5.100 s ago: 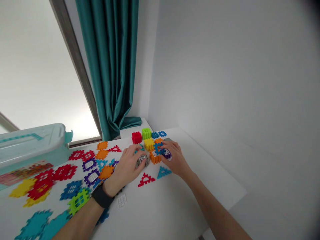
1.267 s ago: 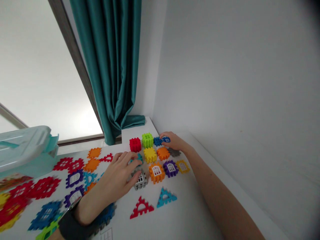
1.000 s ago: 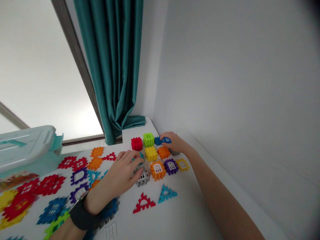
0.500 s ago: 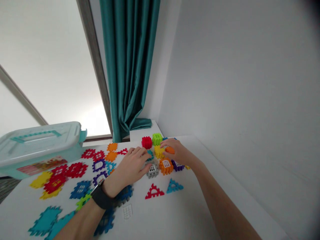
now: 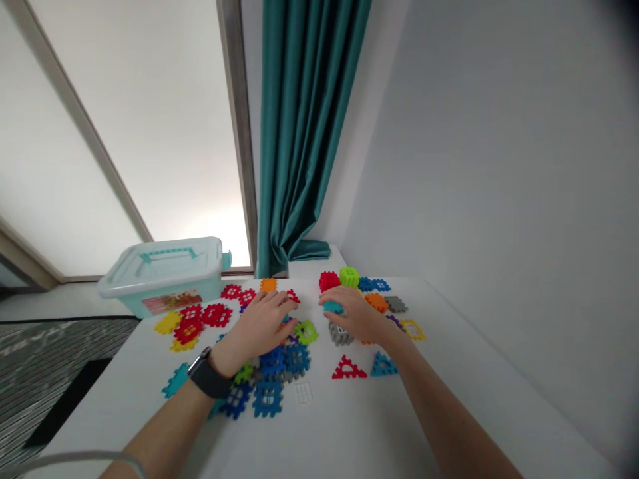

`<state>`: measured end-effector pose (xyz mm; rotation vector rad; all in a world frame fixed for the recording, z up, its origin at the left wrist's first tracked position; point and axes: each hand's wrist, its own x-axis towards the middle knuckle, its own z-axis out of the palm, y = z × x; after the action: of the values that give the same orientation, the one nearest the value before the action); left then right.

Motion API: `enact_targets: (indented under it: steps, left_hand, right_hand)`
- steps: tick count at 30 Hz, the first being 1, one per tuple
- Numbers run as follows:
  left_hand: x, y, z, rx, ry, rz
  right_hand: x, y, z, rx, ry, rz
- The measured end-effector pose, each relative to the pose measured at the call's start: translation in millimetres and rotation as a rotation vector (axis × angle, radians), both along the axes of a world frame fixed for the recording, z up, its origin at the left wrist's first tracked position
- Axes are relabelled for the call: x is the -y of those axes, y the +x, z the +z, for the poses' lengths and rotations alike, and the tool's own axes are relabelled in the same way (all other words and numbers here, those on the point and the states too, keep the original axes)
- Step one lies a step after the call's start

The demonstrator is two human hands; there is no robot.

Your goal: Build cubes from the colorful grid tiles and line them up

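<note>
My right hand [image 5: 357,315] pinches a small teal plastic piece [image 5: 333,307] between thumb and fingers, just above a grey waffle-block cube [image 5: 341,334], while my left hand [image 5: 263,325] lies spread over loose pieces, and I can't tell whether it grips anything beneath the palm. A few cubes are already built, such as the red cube [image 5: 329,281] and lime cube [image 5: 349,277] at the far end, but many flat blue pieces [image 5: 267,399] and red pieces [image 5: 216,315] lie unjoined on the white counter [image 5: 324,432]. My hands hide the middle of the group, so perhaps more is assembled there than I can make out.
</note>
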<state>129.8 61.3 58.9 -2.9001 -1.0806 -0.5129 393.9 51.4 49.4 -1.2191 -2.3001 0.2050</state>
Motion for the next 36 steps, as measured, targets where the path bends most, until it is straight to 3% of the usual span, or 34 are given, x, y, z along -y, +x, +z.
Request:
enact_targets:
  steps: [6, 13, 19, 24, 29, 36]
  left_hand:
    - [12.2, -53.3, -10.7, -0.031, -0.035, 0.09]
    - [22.4, -107.0, -36.0, 0.008, -0.028, 0.2]
    - [25.9, -139.0, -56.7, 0.104, -0.028, 0.313]
    - [15.6, -169.1, -54.0, 0.048, -0.012, 0.51]
    - [10.9, -185.1, -52.1, -0.02, -0.027, 0.654]
    - [10.9, -187.2, -61.4, 0.014, -0.01, 0.617]
  right_hand:
    - [-2.2, -49.2, -9.2, -0.019, -0.083, 0.103]
    - [2.7, -98.8, -28.4, 0.017, -0.186, 0.18]
    - [10.8, -116.7, -48.7, 0.008, -0.156, 0.155]
    - [5.2, -129.6, -49.7, 0.015, -0.138, 0.142]
    - [-6.5, -161.7, -47.5, 0.014, -0.132, 0.191]
    - [-33.0, -217.3, -54.0, 0.088, -0.079, 0.184]
